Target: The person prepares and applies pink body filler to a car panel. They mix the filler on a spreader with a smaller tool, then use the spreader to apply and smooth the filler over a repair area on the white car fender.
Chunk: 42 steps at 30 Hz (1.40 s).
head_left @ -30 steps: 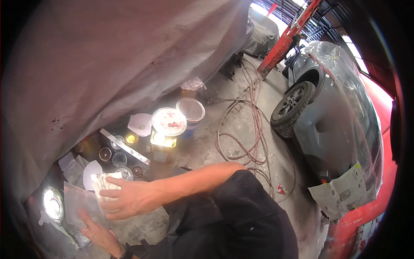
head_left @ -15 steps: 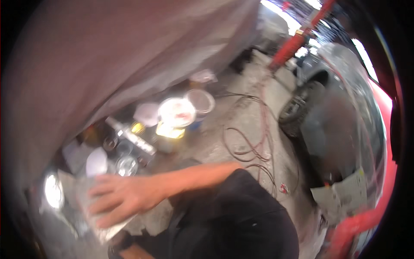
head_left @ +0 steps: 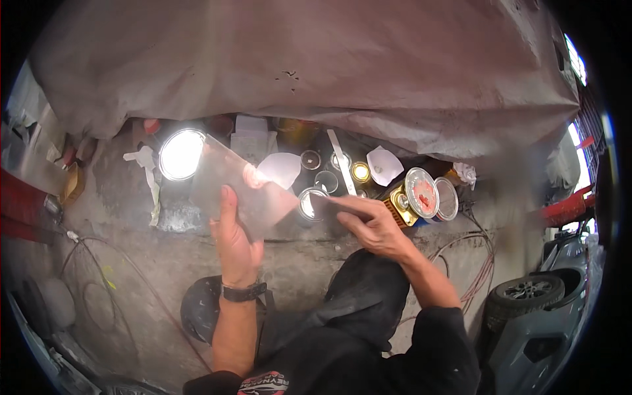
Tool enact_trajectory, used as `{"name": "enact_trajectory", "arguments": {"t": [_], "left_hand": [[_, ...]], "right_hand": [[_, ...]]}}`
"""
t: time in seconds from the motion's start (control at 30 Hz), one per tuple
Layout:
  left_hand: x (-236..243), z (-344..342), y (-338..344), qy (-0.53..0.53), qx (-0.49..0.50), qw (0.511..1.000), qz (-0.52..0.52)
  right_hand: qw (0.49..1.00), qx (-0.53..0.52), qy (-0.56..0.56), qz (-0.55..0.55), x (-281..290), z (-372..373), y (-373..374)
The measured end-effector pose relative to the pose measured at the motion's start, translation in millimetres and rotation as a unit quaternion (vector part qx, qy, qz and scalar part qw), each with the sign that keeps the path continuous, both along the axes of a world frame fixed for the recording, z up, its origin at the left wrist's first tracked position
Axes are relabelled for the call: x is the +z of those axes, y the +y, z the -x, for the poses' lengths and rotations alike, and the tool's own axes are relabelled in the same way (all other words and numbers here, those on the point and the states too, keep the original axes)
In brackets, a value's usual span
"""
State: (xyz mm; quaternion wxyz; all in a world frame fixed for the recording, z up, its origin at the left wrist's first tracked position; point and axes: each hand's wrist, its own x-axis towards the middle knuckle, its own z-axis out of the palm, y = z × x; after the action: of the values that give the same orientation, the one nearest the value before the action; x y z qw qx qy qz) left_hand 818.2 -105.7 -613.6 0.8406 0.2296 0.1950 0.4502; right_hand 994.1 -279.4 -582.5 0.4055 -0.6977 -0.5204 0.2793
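Observation:
My left hand [head_left: 237,243], with a dark band at the wrist, grips the lower edge of a flat grey mixing board [head_left: 227,187] held up at a tilt. Pinkish paste [head_left: 253,176] is smeared along the board's upper right part. To the right of the board is my right hand [head_left: 374,227], its fingers drawn together and pointing left. A thin greyish piece seems to lie at its fingertips, too blurred to name. Just beyond those fingertips stands an open can [head_left: 309,205] with a bright, whitish top.
A pale mixing stick [head_left: 342,161], a small yellow-rimmed can [head_left: 361,172] and a white sheet [head_left: 384,166] lie beyond. At right are a yellow metal can [head_left: 400,201] and a red-stained round lid [head_left: 422,192]. A brownish cover [head_left: 316,59] hangs behind; hoses [head_left: 484,253] cross the floor.
The view has swung left, so the cans and board now lie nearer the middle. My right hand, earlier spread over the board, has come away to its right.

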Motion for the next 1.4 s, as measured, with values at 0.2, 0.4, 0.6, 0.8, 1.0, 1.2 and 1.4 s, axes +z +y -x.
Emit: {"name": "enact_trajectory", "arguments": {"t": [0.2, 0.4, 0.6, 0.8, 1.0, 1.2, 1.4], "left_hand": [[-14, -11, -25, 0.090, -0.041, 0.995, -0.004], [0, -13, -37, 0.072, -0.102, 0.992, -0.031], [-24, -15, -28, 0.140, 0.029, 0.983, -0.115], [-6, -4, -19, -0.030, -0.192, 0.966, 0.170], [-7, -9, -18, 0.047, -0.184, 0.977, 0.095], [-4, -3, -9, 0.182, -0.055, 0.951, -0.245], [-34, -17, -22, 0.291, 0.066, 0.910, -0.287]], "right_hand": [[0.870, -0.174, 0.461, 0.004, -1, 19, 0], [0.950, -0.284, 0.133, 0.000, 16, -45, 7], [0.989, 0.043, -0.126, -0.068, 28, 18, 12], [0.975, 0.043, -0.219, 0.017, -22, -9, 8], [0.976, 0.072, -0.040, -0.200, 41, 1, 19], [0.831, 0.050, -0.553, -0.031, 55, 5, 43], [0.873, 0.181, -0.454, -0.005, 4, 46, 14]]}}
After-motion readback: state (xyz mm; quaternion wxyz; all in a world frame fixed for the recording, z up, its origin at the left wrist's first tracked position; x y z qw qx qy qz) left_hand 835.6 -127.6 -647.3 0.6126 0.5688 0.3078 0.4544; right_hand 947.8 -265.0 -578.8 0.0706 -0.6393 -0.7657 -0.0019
